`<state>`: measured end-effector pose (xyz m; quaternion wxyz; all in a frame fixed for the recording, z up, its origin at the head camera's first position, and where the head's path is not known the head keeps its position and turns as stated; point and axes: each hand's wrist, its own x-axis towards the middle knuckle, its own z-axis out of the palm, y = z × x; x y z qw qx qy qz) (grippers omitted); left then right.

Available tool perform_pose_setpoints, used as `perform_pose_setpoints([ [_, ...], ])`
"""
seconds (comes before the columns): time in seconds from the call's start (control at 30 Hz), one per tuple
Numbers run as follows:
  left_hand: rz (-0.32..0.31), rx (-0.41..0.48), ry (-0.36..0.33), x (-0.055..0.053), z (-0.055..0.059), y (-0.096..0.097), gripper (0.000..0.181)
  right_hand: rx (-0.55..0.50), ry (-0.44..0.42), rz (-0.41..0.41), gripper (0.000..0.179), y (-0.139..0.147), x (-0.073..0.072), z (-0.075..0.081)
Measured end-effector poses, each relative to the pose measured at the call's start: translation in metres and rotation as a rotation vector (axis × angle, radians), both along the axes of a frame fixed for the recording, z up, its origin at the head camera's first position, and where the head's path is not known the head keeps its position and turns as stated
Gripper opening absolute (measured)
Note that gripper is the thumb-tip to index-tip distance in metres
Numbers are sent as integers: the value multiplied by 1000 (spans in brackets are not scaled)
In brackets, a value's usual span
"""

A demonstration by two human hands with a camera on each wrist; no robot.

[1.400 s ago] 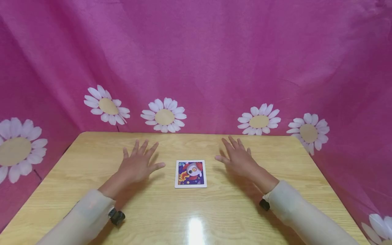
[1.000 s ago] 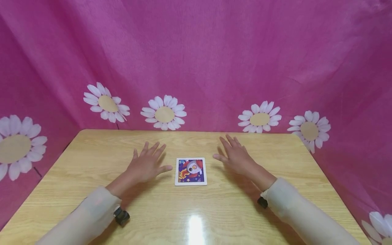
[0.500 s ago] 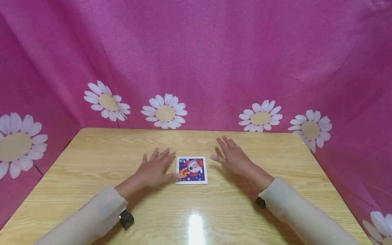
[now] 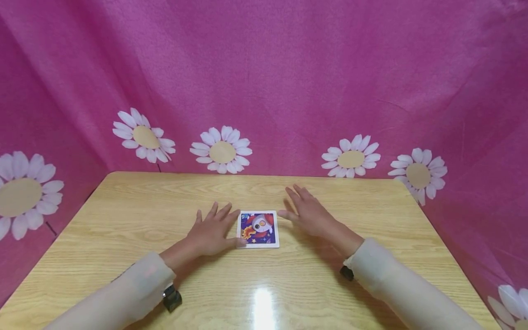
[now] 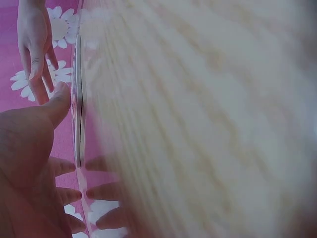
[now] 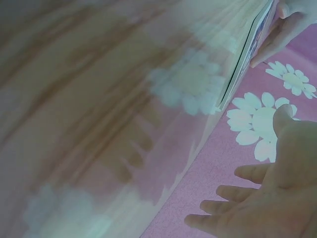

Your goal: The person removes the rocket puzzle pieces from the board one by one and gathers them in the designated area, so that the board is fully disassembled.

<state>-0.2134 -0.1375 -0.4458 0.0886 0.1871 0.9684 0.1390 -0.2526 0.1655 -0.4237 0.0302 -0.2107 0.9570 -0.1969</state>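
Note:
A square, white-bordered picture board (image 4: 260, 229) with a cartoon rocket lies flat on the wooden table (image 4: 264, 270). Edge-on in the left wrist view, the board (image 5: 79, 99) looks thin, with a dark line along its side. My left hand (image 4: 210, 234) is at its left side, fingers spread; the thumb overlaps the near-left corner and the index fingertip is by the far-left corner. Whether they touch it I cannot tell. To the right, my right hand (image 4: 313, 216) hovers with fingers extended, its thumb tip close to the board's right edge. Neither hand holds anything.
A pink curtain (image 4: 264, 82) with large white daisies hangs behind and beside the table. Dark wrist-worn devices sit under both cuffs, the left one (image 4: 171, 298) and the right one (image 4: 347, 273). Light glares on the table's near part.
My left hand has moved right, from apart from the board to its left edge. My right hand has shifted slightly left toward it. The board stays in place.

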Motion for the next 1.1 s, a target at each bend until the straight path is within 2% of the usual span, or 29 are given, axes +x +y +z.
perform_pose_setpoints([
  [0.37,4,-14,-13,0,2,2,91,17,24,49,83,-13,0,2],
  [0.63,19,-33,-17,-2,1,5,89,30,-23,97,78,-25,2,2],
  [0.87,34,-37,0,-4,-2,9,85,-46,-71,141,72,-39,0,0],
  [1.1,45,-31,-3,-4,-2,11,86,-95,-56,180,65,-52,-4,-3],
])
